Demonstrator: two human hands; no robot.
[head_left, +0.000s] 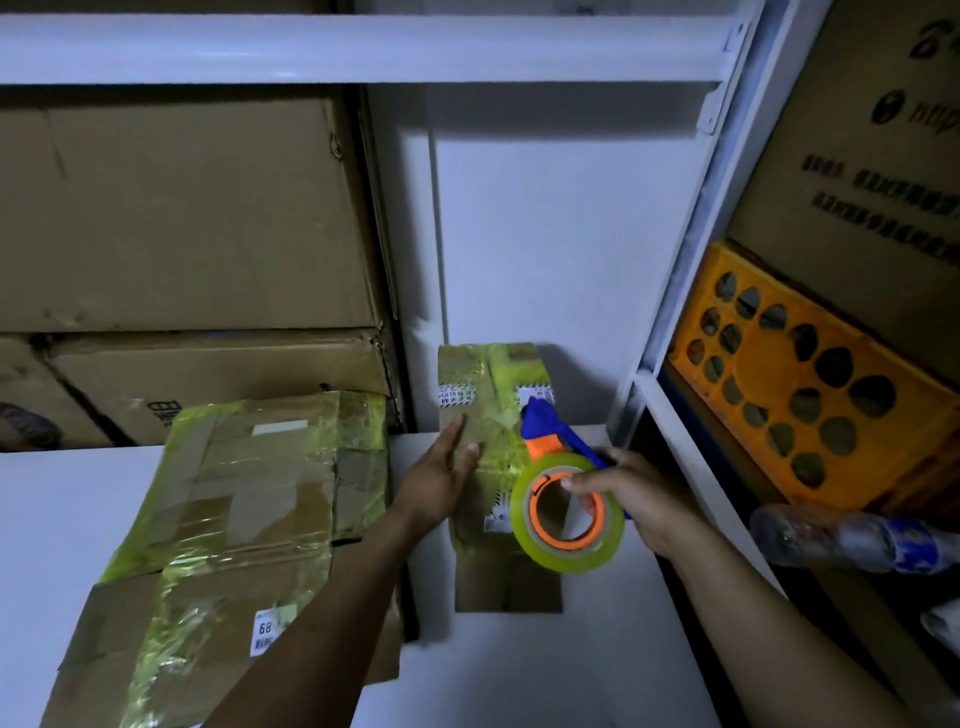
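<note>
A small flattened cardboard box (498, 395), wrapped in yellowish tape with white labels, lies on the white shelf (597, 623) against the back wall. My left hand (441, 478) rests flat on its left side, fingers straight. My right hand (639, 499) grips a blue and orange tape dispenser (550, 431) loaded with a roll of clear yellowish tape (569, 512). The dispenser's blue head touches the box's right part near a white label.
A larger flattened taped carton (234, 519) lies at the left on the shelf. Big cardboard boxes (182, 208) are stacked behind it. To the right of the white upright post (675, 291) sit an orange plastic crate (805, 374), a plastic bottle (852, 535) and another carton.
</note>
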